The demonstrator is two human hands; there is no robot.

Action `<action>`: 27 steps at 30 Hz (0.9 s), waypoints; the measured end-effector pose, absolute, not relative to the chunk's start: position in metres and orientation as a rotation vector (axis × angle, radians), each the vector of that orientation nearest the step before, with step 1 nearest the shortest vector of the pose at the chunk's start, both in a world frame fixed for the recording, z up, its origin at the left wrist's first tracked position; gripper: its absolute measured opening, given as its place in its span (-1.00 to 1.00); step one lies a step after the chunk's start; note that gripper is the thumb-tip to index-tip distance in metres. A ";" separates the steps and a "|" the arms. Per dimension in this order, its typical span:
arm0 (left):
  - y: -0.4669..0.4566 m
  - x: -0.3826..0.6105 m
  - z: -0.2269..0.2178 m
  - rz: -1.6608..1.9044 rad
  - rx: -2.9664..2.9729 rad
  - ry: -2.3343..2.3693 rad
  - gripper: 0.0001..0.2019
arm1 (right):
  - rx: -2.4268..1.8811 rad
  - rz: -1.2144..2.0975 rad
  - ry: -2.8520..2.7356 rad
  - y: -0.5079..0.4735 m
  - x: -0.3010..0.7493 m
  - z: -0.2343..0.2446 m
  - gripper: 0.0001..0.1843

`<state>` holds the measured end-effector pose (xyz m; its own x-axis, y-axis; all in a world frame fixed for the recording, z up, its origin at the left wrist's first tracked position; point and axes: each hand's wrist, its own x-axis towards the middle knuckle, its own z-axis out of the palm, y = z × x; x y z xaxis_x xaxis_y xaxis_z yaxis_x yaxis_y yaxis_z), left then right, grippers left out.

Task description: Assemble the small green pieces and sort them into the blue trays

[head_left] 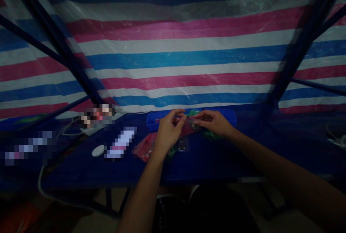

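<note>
My left hand (169, 130) and my right hand (213, 122) meet above the dark blue table (81, 168), fingers pinched together on a small clear packet (190, 121) held between them. The packet shows reddish and green contents, too dim to name. Just behind the hands stands a shallow blue tray (152, 120). Below the hands lie a red packet (144, 147) and small dark and green packets (182, 143) on the table.
A white oval object (97, 150) lies on the table's left part, near white cables (67, 126) and blurred-out items. A striped pink, white and blue tarpaulin (173, 56) hangs behind, with dark poles (54, 34) crossing at both sides. The scene is very dim.
</note>
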<state>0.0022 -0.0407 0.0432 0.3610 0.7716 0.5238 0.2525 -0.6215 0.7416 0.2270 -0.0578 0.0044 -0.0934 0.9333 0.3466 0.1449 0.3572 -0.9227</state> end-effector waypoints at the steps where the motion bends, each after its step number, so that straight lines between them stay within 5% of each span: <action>1: -0.035 0.002 0.036 1.241 2.019 0.871 -0.63 | -1.016 0.905 -1.492 -0.056 0.228 0.004 -0.58; 5: -0.022 -0.002 0.016 1.266 1.828 0.841 -0.44 | -0.983 0.931 -1.368 -0.054 0.229 0.005 -0.63; 14: -0.021 -0.002 0.019 1.197 1.888 0.822 -0.58 | -1.023 0.920 -1.544 -0.055 0.227 0.000 -0.55; 27: -0.013 0.003 0.004 1.155 1.870 0.755 -0.64 | -1.115 0.635 -1.705 -0.055 0.232 -0.002 -0.72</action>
<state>0.0032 -0.0127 0.0045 0.4060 0.8031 0.4361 0.0777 -0.5059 0.8591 0.2315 -0.0547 -0.0017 -0.1151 0.8921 0.4369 0.3886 0.4452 -0.8068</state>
